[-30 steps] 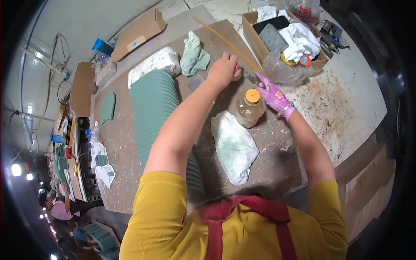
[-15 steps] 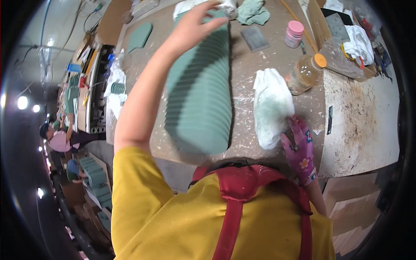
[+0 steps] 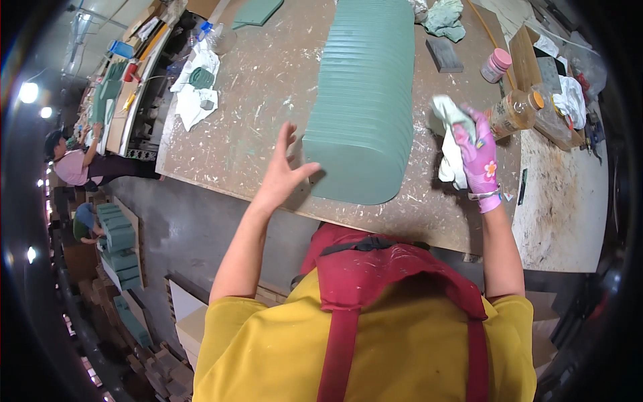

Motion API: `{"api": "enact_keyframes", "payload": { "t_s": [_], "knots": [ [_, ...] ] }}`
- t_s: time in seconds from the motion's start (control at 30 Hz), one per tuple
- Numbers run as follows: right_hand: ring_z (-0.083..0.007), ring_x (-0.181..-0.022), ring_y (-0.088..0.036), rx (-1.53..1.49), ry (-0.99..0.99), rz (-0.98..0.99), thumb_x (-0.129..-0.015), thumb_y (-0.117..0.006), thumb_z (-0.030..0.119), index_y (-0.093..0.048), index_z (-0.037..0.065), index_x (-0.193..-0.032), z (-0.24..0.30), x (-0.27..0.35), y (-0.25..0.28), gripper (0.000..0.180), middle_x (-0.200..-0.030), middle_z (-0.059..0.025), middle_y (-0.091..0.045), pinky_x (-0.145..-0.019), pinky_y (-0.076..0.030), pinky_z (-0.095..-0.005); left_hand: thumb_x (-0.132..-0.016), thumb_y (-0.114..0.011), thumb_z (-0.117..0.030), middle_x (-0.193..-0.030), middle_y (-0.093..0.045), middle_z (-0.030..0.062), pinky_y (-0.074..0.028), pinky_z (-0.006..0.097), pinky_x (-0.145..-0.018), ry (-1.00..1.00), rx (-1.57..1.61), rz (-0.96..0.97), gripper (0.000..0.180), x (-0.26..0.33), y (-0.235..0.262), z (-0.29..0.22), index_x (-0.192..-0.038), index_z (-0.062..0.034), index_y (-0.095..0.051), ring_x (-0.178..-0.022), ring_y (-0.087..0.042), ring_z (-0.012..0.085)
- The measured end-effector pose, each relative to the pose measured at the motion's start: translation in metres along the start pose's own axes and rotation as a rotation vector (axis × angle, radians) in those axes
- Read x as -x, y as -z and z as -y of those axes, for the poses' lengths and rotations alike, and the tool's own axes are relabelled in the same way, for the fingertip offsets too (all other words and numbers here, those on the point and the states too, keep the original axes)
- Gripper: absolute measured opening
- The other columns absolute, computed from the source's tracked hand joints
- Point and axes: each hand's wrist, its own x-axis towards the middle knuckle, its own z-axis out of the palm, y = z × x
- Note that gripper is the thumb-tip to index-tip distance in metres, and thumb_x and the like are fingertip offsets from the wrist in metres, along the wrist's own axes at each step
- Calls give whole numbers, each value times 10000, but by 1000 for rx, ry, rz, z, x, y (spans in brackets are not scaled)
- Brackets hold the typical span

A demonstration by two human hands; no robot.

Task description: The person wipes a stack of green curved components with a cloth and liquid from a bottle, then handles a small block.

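A long row of overlapping flat green pieces [image 3: 362, 100] with rounded corners lies across the worktable, its near end close to the front edge. Beside that near end, on the left, my bare left hand [image 3: 287, 171] hovers with thumb and fingers apart, holding nothing. My right hand [image 3: 479, 151], in a pink flowered glove, grips a white cloth [image 3: 450, 144] to the right of the row. The cloth is bunched up and hangs down from the fingers. What the green pieces are made of I cannot tell.
Right of the cloth are a bottle [image 3: 512, 112] with an orange cap and a pink-lidded jar [image 3: 496, 65]. A grey block [image 3: 444, 55] and a greenish rag [image 3: 444, 19] lie farther back. A cardboard box [image 3: 536, 60] holds cloths. Two people work at the far left.
My left hand has come back from the far end of the green row to its near left side. My right hand has taken hold of the white cloth and gathered it up.
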Motion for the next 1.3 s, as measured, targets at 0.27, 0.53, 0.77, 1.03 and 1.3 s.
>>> {"api": "enact_keyframes", "payload": {
  "t_s": [0.27, 0.53, 0.77, 1.03, 1.3],
  "knots": [
    [-325, -950, -581, 407, 317, 289, -780, -643, 101, -620, 47, -1045, 68, 19, -84, 271, -986, -146, -577, -822, -472, -395, -710, -795, -153, -1375, -425, 195, -362, 362, -1042, 15, 259, 186, 1042, -20, -35, 5, -1483, -50, -104, -1258, -438, 267],
    [-324, -785, -597, 761, 603, 798, -774, -592, 152, -587, 59, -920, 115, -18, -232, 174, -889, -139, -579, -694, -482, -449, -838, -678, -202, -1328, -465, 137, -366, 367, -1051, -117, 95, 288, 615, -21, -46, 50, -1350, -35, -379, -1251, -445, 256],
    [-160, -921, -617, -198, -97, 129, -887, -594, 162, -577, 25, -1133, 135, -37, -114, 282, -1057, -101, -627, -796, -509, -289, -689, -801, -268, -1460, -258, 238, -256, 437, -1112, -101, 85, 170, 1021, -27, -26, 19, -1451, -15, -170, -1358, -266, 377],
    [-312, -954, -571, 470, 274, 264, -724, -654, 85, -622, 24, -949, 68, -40, -110, 236, -974, -141, -562, -831, -462, -383, -714, -798, -172, -1475, -276, 206, -300, 384, -1082, -186, 174, 271, 1069, -50, -27, 15, -1491, -48, -74, -1340, -329, 293],
    [-250, -917, -615, 256, 460, 552, -814, -643, 106, -611, 52, -1030, 88, -80, -210, 225, -943, -121, -614, -790, -502, -345, -737, -779, -164, -1358, -407, 171, -335, 383, -1043, -247, 215, 372, 838, -50, -34, 32, -1392, 0, -284, -1263, -409, 259]
  ]
}}
